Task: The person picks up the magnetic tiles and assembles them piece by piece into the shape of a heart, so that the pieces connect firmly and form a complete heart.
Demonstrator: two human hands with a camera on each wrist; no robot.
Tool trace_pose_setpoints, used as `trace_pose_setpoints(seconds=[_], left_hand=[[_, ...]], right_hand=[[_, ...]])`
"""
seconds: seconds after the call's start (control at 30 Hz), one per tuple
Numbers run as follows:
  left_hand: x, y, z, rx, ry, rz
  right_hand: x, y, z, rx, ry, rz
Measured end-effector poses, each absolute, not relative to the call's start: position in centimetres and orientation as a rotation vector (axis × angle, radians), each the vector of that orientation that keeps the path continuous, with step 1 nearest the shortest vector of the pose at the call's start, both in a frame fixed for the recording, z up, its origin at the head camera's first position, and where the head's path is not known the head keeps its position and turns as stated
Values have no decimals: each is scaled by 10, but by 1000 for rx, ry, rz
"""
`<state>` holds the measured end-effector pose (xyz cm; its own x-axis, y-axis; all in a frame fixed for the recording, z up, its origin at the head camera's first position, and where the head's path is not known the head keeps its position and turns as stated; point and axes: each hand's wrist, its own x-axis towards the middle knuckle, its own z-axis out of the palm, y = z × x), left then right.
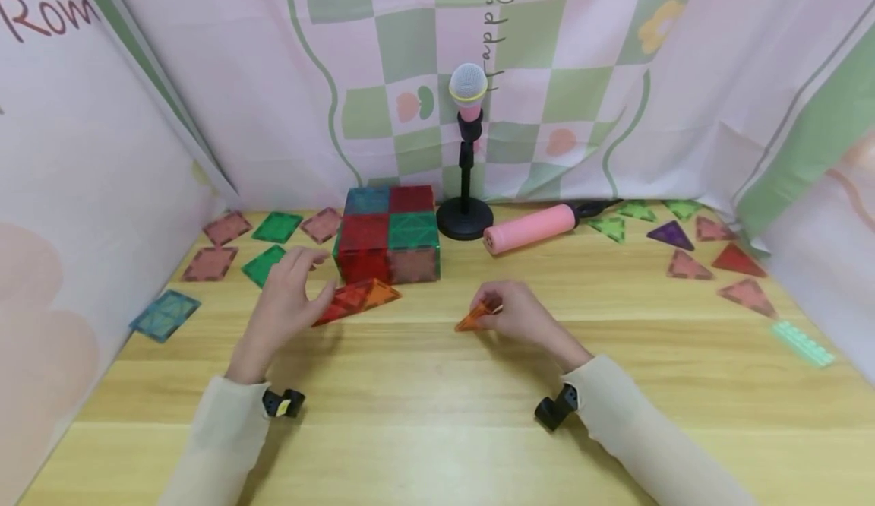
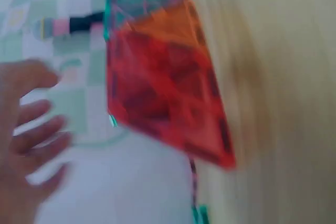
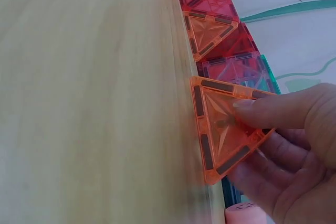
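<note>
My right hand [image 1: 516, 312] pinches an orange triangular magnetic tile [image 3: 223, 129] between thumb and fingers, low over the table. My left hand [image 1: 290, 293] is raised with its fingers spread and holds nothing. It is beside a red square tile [image 2: 163, 82], which leans in front of a block of magnetic tiles [image 1: 413, 240]. Another orange triangle tile [image 3: 207, 32] adjoins that red square on its right. Red, green, blue and pink panes make up the block. Blur softens the left wrist view.
Pink, green and blue square tiles [image 1: 210, 263] lie at the left. Behind stand a toy microphone [image 1: 468, 84] on a black base and a pink cylinder [image 1: 533, 229], lying on its side. Several triangle tiles [image 1: 738, 260] and a mint brick strip [image 1: 803, 343] lie at the right.
</note>
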<state>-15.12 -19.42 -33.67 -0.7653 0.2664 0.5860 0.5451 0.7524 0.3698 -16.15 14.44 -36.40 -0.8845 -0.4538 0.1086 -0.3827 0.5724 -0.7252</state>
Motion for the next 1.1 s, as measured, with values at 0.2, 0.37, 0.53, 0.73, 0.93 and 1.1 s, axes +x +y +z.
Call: trace_pose_setpoints(seconds=[0.2, 0.37, 0.53, 0.73, 0.93, 1.1], left_hand=[[-151, -146, -327, -789, -2004, -859], [-150, -95, -334, -974, -2214, -1040], [-152, -59, -349, -1004, -2559, -1091], [-160, -45, -364, -1021, -2700, -1162], [-162, -43, -371, -1044, -2725, -1191], [-161, -43, -375, -1046, -2767, -1075]], right_hand=[[-161, 144, -363, -652, 2730, -1203], [-161, 141, -365, -653, 2707, -1249], [-162, 133, -368, -696, 2679, -1320], [-159, 129, -370, -644, 2649, -1368], [-157, 137, -370, -585, 2625, -1345], [-163, 170, -366, -490, 2612, -1323]])
